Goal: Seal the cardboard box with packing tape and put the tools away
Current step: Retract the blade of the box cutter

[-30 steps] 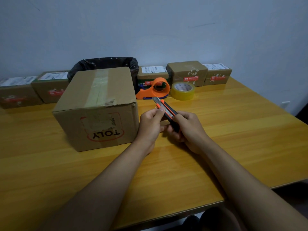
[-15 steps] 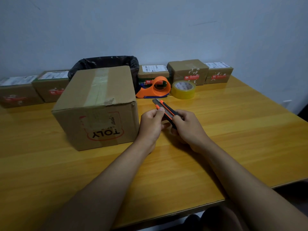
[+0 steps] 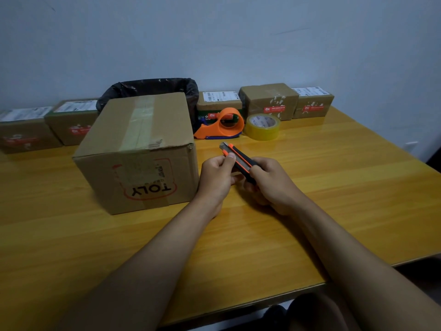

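Note:
A cardboard box (image 3: 140,149) stands left of centre on the wooden table (image 3: 334,187), with a strip of clear tape along its top seam. Just right of it, both hands hold an orange and black utility knife (image 3: 238,161) above the table. My right hand (image 3: 274,185) grips its handle. My left hand (image 3: 218,180) pinches the front end with the thumb on top. No blade shows beyond the knife's metal tip. An orange tape dispenser (image 3: 222,125) and a yellowish roll of packing tape (image 3: 262,126) lie behind the hands.
A bin with a black liner (image 3: 148,88) stands behind the box. A row of small taped parcels (image 3: 269,101) lines the wall at the back, on both sides. The table's front edge (image 3: 262,304) runs close to my body.
The knife and both hands have stayed almost in place, shifting slightly up and away. The box, dispenser and tape roll have not moved.

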